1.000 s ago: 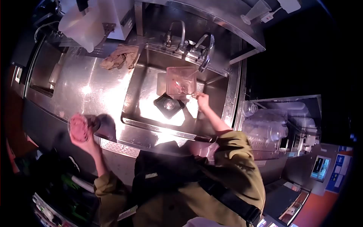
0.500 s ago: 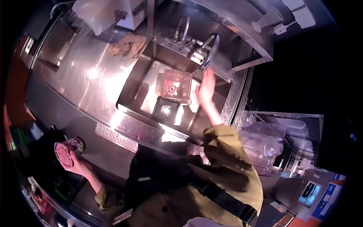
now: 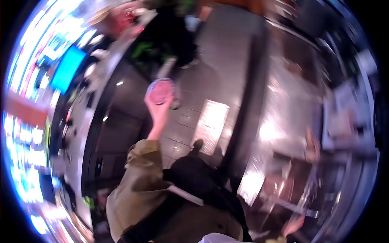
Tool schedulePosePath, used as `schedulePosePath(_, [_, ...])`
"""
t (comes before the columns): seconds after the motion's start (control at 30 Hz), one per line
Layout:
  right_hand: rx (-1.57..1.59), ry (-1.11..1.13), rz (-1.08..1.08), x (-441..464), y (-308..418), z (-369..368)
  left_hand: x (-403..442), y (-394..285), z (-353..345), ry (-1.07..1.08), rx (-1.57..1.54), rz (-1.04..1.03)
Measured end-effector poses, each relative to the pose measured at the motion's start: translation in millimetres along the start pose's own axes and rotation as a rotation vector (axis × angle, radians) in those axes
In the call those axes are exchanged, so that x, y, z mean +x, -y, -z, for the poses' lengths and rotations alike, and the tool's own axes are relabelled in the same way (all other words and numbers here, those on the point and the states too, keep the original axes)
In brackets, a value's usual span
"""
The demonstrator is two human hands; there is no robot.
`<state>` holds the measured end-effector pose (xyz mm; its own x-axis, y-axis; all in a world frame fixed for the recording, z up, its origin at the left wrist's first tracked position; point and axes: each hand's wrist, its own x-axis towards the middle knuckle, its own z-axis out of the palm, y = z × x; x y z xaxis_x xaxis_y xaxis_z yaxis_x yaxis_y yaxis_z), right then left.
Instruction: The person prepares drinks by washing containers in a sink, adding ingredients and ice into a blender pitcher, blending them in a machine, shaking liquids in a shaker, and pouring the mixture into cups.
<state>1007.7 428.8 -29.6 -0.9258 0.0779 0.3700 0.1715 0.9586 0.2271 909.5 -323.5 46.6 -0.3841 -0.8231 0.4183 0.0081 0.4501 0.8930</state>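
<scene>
My left hand [image 3: 156, 111] is wrapped round a cup [image 3: 162, 91] with a round pink top. It holds the cup out over the floor, tilted so that the pink top faces me. My fingers hide part of the cup's side. Low on the right, my right hand [image 3: 293, 226] shows beside the metal sink [image 3: 279, 178]. Motion smears its fingers, and I cannot make out anything in it.
A steel counter [image 3: 279, 97] runs along the right, with a crumpled brown cloth [image 3: 312, 146] near the sink. To the left stands another counter [image 3: 87, 117] with a lit blue screen [image 3: 69, 69] beyond. A bright patch lies on the tiled floor [image 3: 182, 121].
My view has swung left, away from the sink, and is blurred. The cup in my left hand now sits nearer the middle. My right hand has shifted to the lower right edge.
</scene>
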Motion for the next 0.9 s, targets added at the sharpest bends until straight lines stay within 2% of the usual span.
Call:
schedulePosePath(0.03, [0.033,0.008,-0.004,-4.5,-3.8,-21.1,16.7,32.0,18.1,-0.038,-0.019,-0.016])
schedulePosePath(0.13, [0.278,0.08,-0.064,23.7,109.5,1.5,80.1,70.0,65.6,-0.184,-0.006,-0.036])
schedulePosePath(0.23, [0.423,0.156,0.0,62.5,228.4,18.8,167.9,120.0,99.9,-0.259,-0.028,-0.09])
schedulePosePath(0.37, [0.478,0.255,0.043,96.2,364.7,20.6,308.3,201.6,128.7,-0.397,0.211,-0.121])
schedulePosePath(0.4, [0.473,0.277,0.036,102.3,393.0,18.6,345.5,221.1,131.4,-0.388,0.112,-0.112])
schedulePosePath(0.47, [0.44,0.33,0.011,109.6,435.1,17.7,414.5,259.3,138.9,-0.418,0.203,-0.118])
schedulePosePath(0.57, [0.362,0.414,-0.037,118.2,463.2,25.1,478.8,297.8,147.1,-0.475,0.239,-0.063])
schedulePosePath(0.6, [0.34,0.433,-0.054,121.0,467.4,26.9,495.2,316.2,146.2,-0.588,0.229,-0.146])
schedulePosePath(0.7, [0.279,0.466,-0.141,119.7,446.4,42.3,524.5,310.1,159.7,-0.379,0.191,-0.075])
schedulePosePath(0.8, [0.207,0.503,-0.308,59.7,380.3,81.6,520.3,327.2,166.5,-0.264,0.329,-0.142])
schedulePosePath(0.9, [0.088,0.585,-0.514,-15.5,342.6,132.2,492.2,350.0,130.7,-0.145,0.432,-0.273])
